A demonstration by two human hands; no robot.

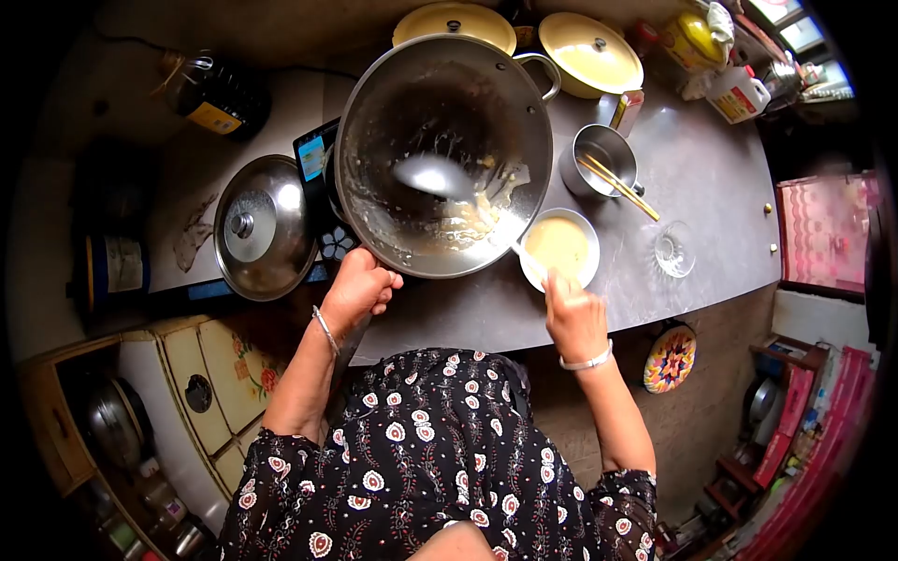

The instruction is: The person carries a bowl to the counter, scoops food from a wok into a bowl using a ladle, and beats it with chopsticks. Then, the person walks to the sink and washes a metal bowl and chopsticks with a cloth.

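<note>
Holding, head view, left hand (360, 290): fist closed on the wok at its lower-left rim, the grip partly hidden by the fingers.
Right hand (572, 316): fingers closed round a slim pale utensil (531, 260), right of centre, slanting up to the wok's rim.
Wok (421, 122): upper centre, large, metal, two-toned inside; wet pale residue (491, 210) smeared in its lower right.
Bowl (596, 251): right of centre, holding a pale yellow mixture (561, 238); beside the wok's lower-right rim, contact not clear.
Metal pot (572, 173): above the bowl, two chopsticks (641, 204) leaning out.
Glass dish (672, 251): clear, far right on the bench (486, 323).
Domed lid (271, 257): metal, left of the wok.
Lidded yellow pots (589, 51): two, top of the frame, behind the wok.
Dark bottle (224, 103): upper left, yellow label.
White jug (737, 96): upper right, red on its label.
</note>
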